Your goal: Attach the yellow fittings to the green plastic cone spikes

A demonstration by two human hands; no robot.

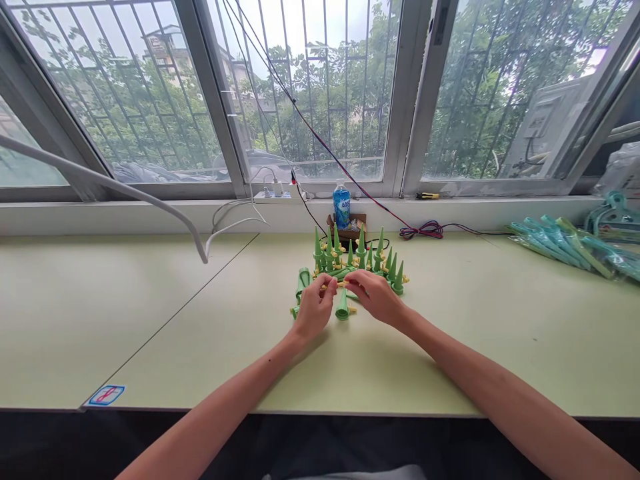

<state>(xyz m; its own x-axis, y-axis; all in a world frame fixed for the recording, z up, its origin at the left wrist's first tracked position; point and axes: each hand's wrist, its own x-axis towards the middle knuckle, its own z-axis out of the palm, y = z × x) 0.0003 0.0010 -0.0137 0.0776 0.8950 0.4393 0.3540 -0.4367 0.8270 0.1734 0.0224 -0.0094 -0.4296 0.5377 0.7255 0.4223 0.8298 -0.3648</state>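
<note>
A cluster of green cone-shaped plastic spikes with small yellow fittings (361, 259) stands upright on the pale green table (450, 333). A few more green cones lie loose in front, one (343, 308) between my hands and one (303, 280) to the left. My left hand (314, 308) and my right hand (376, 297) meet just in front of the cluster. Their fingertips pinch a small green piece with a yellow fitting (342, 284) between them. Both hands are closed on it.
A blue-labelled bottle (341, 205) and a small brown box stand behind the cones at the windowsill. Red and black wires (423, 231) run along the back. Teal hangers (575, 247) are piled at the right. A white cable (150, 200) arcs over the left side.
</note>
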